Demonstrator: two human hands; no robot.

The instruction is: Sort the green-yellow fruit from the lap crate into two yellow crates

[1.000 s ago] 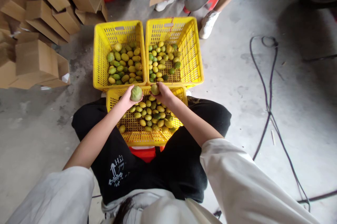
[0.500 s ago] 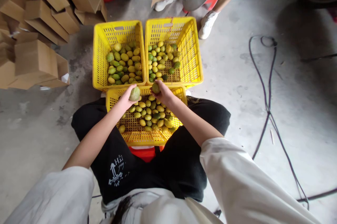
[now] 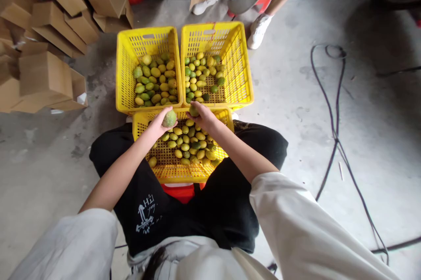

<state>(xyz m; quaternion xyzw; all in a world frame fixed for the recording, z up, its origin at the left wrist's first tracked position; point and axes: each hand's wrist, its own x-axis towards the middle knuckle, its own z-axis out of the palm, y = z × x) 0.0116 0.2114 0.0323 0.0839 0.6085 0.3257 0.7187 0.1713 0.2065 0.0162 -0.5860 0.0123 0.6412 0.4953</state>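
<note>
Green round fruit [image 3: 169, 118] in the left hand's bent fingers [image 3: 161, 118] has turned a bit since half a second ago. The right hand [image 3: 204, 117] has its fingers round a second fruit [image 3: 193, 111], both above the near yellow plastic basket [image 3: 184, 179]. White writing [image 3: 145, 216] on the black pants [image 3: 226, 201] looks too fuzzy to read.

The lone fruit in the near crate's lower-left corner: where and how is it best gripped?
Probably around its rounded middle, from above: the fruit lies low in the near crate, beside the left wall, with bare mesh floor to its right.
</note>
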